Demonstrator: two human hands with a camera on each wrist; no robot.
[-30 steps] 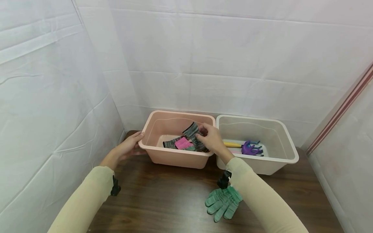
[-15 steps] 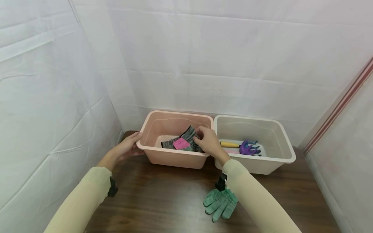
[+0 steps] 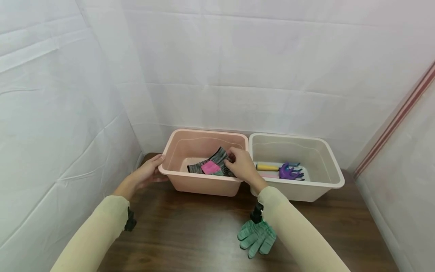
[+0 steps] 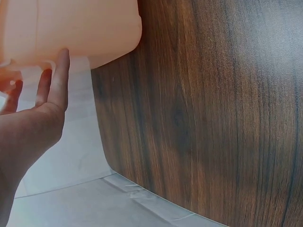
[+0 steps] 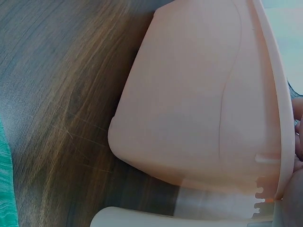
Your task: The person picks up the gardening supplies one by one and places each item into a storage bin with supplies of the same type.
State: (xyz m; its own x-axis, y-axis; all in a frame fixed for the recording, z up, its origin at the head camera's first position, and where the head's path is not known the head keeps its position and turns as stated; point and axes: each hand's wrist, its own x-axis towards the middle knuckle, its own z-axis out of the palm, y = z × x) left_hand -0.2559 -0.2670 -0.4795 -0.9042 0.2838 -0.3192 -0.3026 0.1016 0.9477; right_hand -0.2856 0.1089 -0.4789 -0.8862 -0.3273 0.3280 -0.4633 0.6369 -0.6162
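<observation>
My left hand holds the left rim of a pink plastic bin, fingers against its outer wall in the left wrist view. My right hand reaches over the bin's right front corner. Between thumb and fingers it pinches a grey marled knit piece with a dark-edged cuff. A second grey knit end lies to the left on the bin floor, with a bright pink patch between them. In the right wrist view the pink bin's wall hides most of the fingers.
A white bin stands right beside the pink one, holding a yellow-handled tool and a purple claw-shaped piece. A green knit glove lies on the dark wooden table beneath my right forearm. White sheets hang behind.
My right hand has lowered the grey knit piece onto the other fabric in the pink bin. The last half second shows barely any motion. My left hand keeps its place at the rim.
</observation>
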